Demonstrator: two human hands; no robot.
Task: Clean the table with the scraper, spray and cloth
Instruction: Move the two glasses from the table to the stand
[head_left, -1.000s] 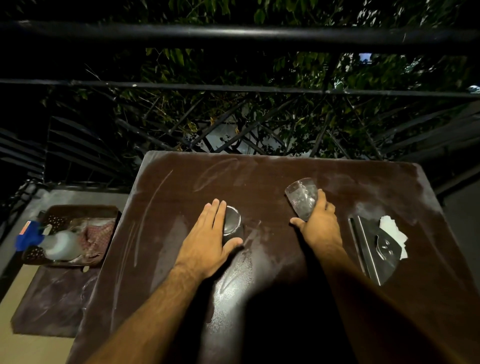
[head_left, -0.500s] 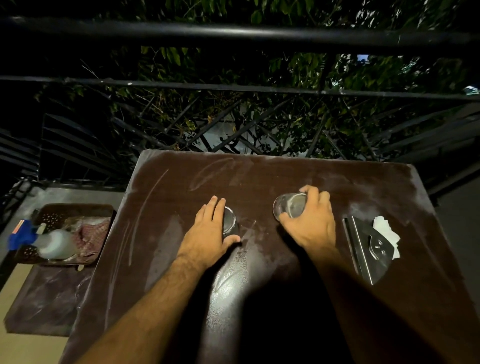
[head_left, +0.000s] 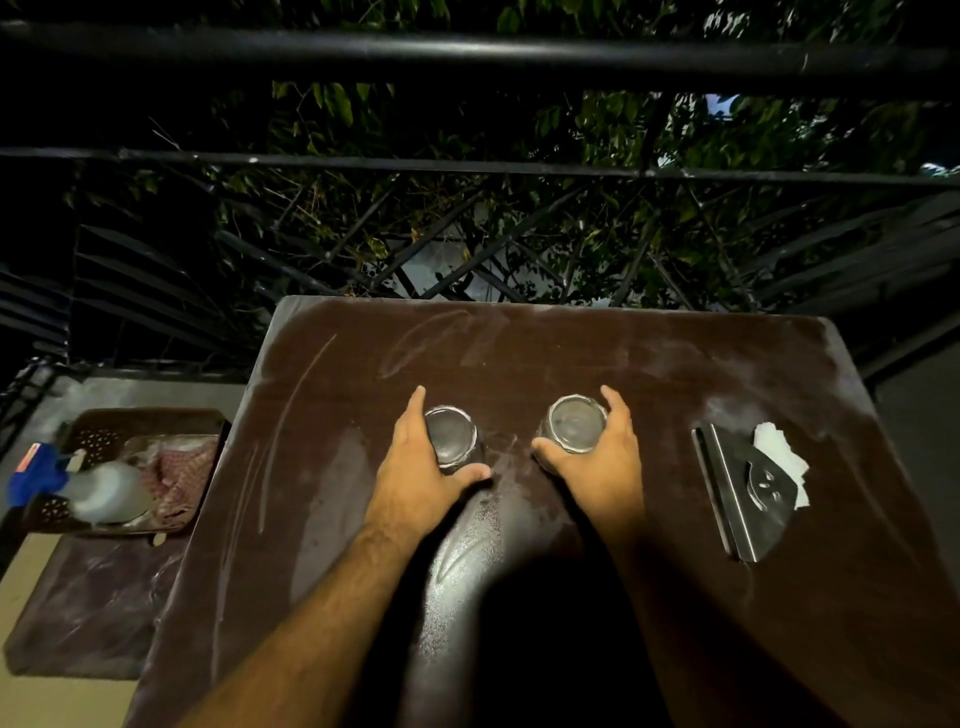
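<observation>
At far left, off the table, a brown perforated basket (head_left: 130, 418) holds a spray bottle (head_left: 98, 491) with a blue trigger head and a checked cloth (head_left: 184, 480); a red label on the trigger is too blurred to read. On the dusty brown table (head_left: 519, 353), the left hand (head_left: 415, 478) wraps around one glass tumbler (head_left: 451, 435), and just beside it the right hand (head_left: 602, 467) clasps a second glass tumbler (head_left: 575, 423), both standing on the tabletop. Well to the right lies the metal scraper (head_left: 743, 493), untouched, partly over a white paper napkin (head_left: 779, 457).
</observation>
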